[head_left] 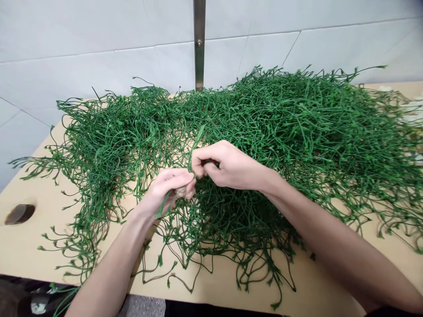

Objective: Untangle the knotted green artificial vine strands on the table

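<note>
A tangled heap of thin green artificial stems (291, 114) with small tufted tips spreads over the table. Near its middle, my left hand (172, 187) pinches a few green stems (195, 143) between thumb and fingers, and their lower ends poke out below the palm. My right hand (228, 165) is closed on the same stems just above, its fingertips almost touching the left thumb. The fingers hide the exact spot where the stems are held.
The heap lies on a pale wooden table (29, 246) with a round dark hole (20, 214) at the left. A metal post (199, 44) stands against the white tiled wall (99, 26). White flower-like pieces (413, 110) lie at the right edge.
</note>
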A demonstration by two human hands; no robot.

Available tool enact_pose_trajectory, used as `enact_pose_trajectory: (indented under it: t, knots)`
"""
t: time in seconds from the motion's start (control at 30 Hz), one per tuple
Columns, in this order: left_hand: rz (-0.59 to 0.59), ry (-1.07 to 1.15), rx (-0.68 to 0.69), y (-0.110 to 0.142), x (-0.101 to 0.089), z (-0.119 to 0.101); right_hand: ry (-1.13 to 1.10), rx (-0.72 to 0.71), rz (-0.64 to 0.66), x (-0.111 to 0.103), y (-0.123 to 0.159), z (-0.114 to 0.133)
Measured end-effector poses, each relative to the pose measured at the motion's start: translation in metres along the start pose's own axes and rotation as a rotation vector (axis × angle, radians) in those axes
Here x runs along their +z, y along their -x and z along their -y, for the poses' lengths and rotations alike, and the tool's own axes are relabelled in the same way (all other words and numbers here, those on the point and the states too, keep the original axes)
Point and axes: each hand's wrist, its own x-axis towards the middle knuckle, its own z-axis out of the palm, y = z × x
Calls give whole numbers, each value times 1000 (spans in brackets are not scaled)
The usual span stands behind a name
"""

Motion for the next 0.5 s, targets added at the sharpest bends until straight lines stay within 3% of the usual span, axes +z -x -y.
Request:
enact_pose_trajectory:
  t: [0.1, 0.23, 0.4, 0.5]
  knots:
    - [-43, 132, 22, -1, 3, -1, -23, 41, -30, -3, -1, 0]
    - [-122, 149, 107, -7, 4, 5, 54, 185, -81, -10, 0, 6]
    - [-212, -143, 287, -10, -1, 18, 71, 264, -135, -10, 0, 12]
    - [-263, -285, 312, -10, -2, 20, 70, 313, -136, -9, -1, 14]
